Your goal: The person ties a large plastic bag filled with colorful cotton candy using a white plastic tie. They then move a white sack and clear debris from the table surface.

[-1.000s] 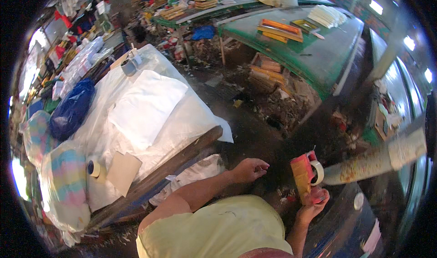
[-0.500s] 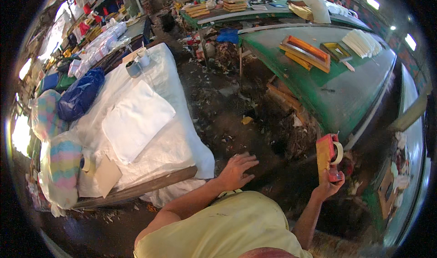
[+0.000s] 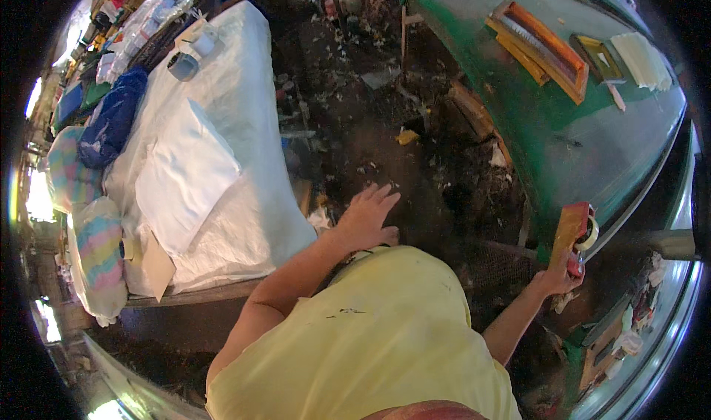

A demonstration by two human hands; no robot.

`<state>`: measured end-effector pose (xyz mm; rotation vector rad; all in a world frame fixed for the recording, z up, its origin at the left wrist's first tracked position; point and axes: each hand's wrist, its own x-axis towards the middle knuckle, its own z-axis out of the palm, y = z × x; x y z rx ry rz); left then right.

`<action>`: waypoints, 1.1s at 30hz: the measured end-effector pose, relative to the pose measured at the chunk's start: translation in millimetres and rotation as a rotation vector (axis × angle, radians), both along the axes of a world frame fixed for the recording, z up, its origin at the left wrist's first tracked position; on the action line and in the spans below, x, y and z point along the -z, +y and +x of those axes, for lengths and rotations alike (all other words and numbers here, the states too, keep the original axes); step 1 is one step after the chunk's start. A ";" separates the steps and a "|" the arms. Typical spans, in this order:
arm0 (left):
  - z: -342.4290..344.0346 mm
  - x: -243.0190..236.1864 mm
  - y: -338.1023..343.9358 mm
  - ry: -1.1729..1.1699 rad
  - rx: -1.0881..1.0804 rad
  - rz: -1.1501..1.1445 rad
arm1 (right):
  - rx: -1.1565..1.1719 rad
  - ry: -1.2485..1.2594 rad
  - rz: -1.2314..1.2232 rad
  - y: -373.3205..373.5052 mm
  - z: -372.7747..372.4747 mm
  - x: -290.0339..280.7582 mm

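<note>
My right hand (image 3: 559,278) is wrapped round the handle of a tape dispenser (image 3: 569,235), red and yellow with a roll of pale tape on it. The dispenser is held up near the front corner of the green table. My left hand (image 3: 368,216) hangs in the air before my body, fingers spread and holding nothing. It is nearest the white-covered table (image 3: 255,227) on my left, a little apart from its edge. On that table lies a folded white cloth (image 3: 189,175), with a flat piece of tan cardboard (image 3: 157,266) by its near corner.
A green table (image 3: 503,116) on the right bears wooden frames (image 3: 544,50) and a white stack (image 3: 641,61). Cups (image 3: 183,67), a dark blue plastic bundle (image 3: 113,120) and bagged striped rolls (image 3: 100,250) are on the left. Scraps litter the dark floor (image 3: 422,175) between the tables.
The view has tilted down and shifted, so both tables sit higher in it. My right hand has carried the tape dispenser outward to the right; my left hand stays empty, fingers spread.
</note>
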<state>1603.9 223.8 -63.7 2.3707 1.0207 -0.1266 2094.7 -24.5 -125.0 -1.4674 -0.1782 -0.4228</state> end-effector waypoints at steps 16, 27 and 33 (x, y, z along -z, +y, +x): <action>97.1 -7.2 -10.0 0.070 -0.271 -0.070 | 0.259 -0.002 -0.180 127.9 239.9 29.0; 146.2 16.5 -35.3 -0.062 -0.332 -0.124 | 0.198 -0.323 -0.703 68.3 256.2 27.1; 127.4 -23.3 -26.4 -0.271 -0.406 0.116 | 0.061 -0.526 -0.448 97.0 225.8 -89.6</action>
